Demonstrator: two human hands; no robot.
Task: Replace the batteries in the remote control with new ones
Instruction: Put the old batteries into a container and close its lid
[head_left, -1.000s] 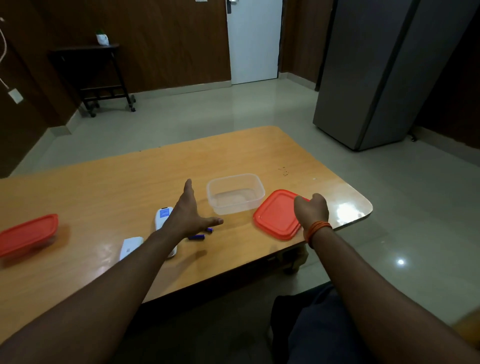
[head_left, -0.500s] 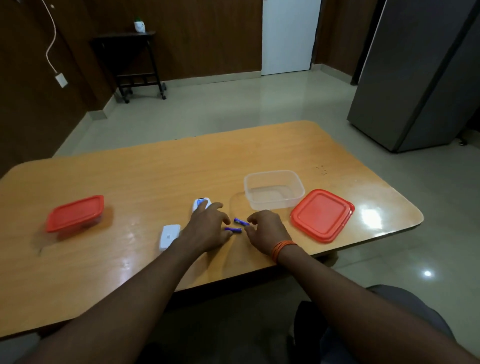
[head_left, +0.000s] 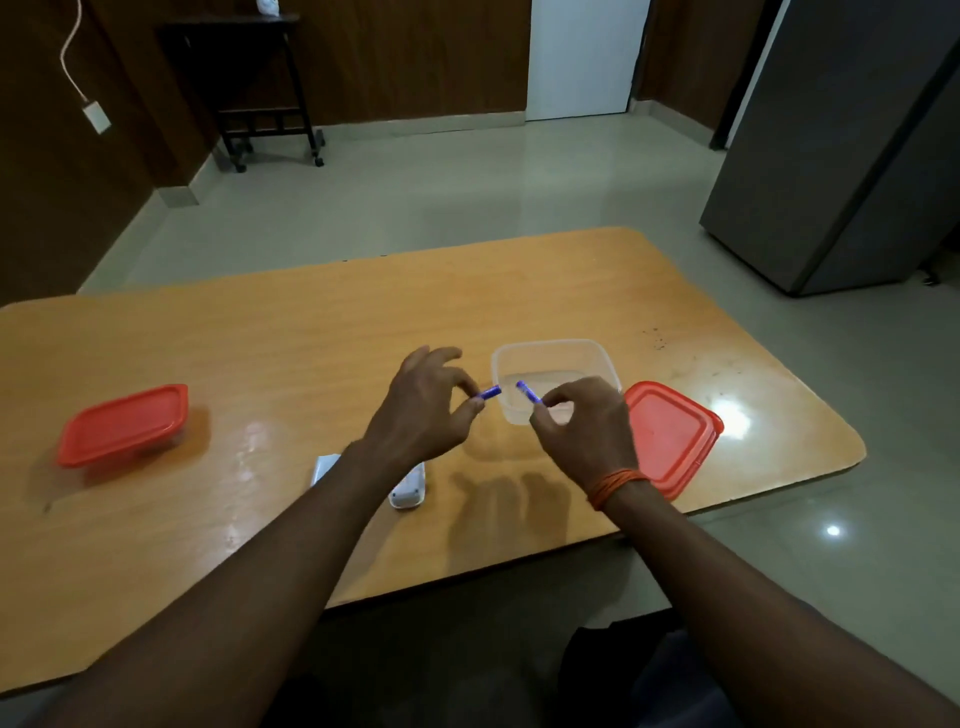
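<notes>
Blue cells, one apiece: the left hand (head_left: 421, 415) pinches the left battery (head_left: 490, 392) in a fingertip grip, and the right hand (head_left: 582, 436) pinches the right battery (head_left: 527, 391). Both are raised at the clear tub (head_left: 602, 358), probably to drop them in. The remote (head_left: 408, 488) waits on the counter (head_left: 311, 338) beneath the left forearm.

The lid (head_left: 670, 436) lies just right of the tub (head_left: 550, 345); the remote (head_left: 410, 491) lies nearer, left.
</notes>
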